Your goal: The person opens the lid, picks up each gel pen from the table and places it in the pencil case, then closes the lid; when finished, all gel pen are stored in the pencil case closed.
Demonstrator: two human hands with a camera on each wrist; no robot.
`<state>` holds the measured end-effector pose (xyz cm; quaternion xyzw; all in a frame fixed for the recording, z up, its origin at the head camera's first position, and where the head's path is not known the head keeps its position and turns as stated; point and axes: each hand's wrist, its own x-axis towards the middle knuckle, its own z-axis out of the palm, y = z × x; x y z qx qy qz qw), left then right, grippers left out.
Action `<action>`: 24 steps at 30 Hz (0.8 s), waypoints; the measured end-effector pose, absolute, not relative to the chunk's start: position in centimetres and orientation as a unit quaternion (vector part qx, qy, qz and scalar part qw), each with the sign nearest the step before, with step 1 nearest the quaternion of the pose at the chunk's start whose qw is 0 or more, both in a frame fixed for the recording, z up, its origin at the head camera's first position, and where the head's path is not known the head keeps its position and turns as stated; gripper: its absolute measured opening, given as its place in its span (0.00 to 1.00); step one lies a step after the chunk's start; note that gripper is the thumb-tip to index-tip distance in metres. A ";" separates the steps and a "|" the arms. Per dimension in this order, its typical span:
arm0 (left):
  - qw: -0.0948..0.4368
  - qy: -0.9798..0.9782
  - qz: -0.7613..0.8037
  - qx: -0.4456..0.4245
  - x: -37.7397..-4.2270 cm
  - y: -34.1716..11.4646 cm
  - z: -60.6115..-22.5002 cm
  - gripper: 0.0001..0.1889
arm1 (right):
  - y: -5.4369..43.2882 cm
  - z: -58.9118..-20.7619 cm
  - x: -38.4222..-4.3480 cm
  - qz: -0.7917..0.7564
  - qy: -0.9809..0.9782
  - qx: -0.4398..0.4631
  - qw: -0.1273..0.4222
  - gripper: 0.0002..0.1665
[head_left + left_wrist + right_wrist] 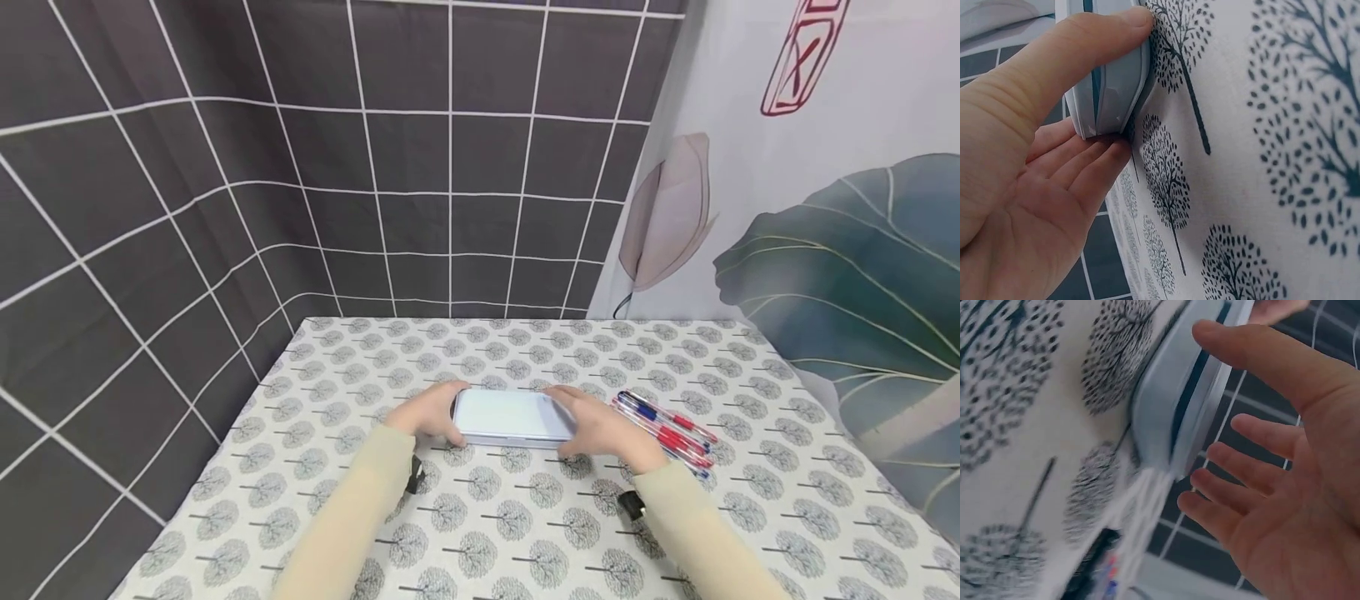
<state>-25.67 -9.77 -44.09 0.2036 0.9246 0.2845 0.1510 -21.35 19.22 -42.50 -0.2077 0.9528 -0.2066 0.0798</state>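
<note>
A pale blue, flat rectangular pencil case (513, 416) lies on the patterned tablecloth, its long side facing me. My left hand (433, 412) holds its left end, the thumb along the front side and the fingers against the end. The left wrist view shows this thumb (1094, 40) lying across the case (1116, 87). At the other end is my right hand (600, 423), its fingers spread. In the right wrist view the right thumb tip overlaps the front side of the case (1163, 400), while the other fingers (1229, 481) stand relaxed and apart from it.
Several pens (667, 429) with red and blue parts lie in a loose bunch right of my right hand. The tablecloth (480, 517) has a tree print. A dark curtain with white grid lines (405, 150) hangs behind and to the left, a leaf-print curtain (847, 275) to the right.
</note>
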 end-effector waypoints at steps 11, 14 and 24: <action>0.149 0.925 0.280 0.207 -25.8 -9.8 -44.5 0.54 | 22.0 -43.3 -22.1 -0.292 0.931 -0.185 0.121 0.55; 0.149 0.927 0.276 0.207 -25.7 -9.9 -44.4 0.54 | 22.5 -43.5 -22.2 -0.312 0.921 -0.193 0.129 0.53; 0.152 0.920 0.290 0.218 -25.9 -10.0 -44.3 0.53 | 24.0 -44.1 -23.5 -0.334 0.909 -0.212 0.128 0.46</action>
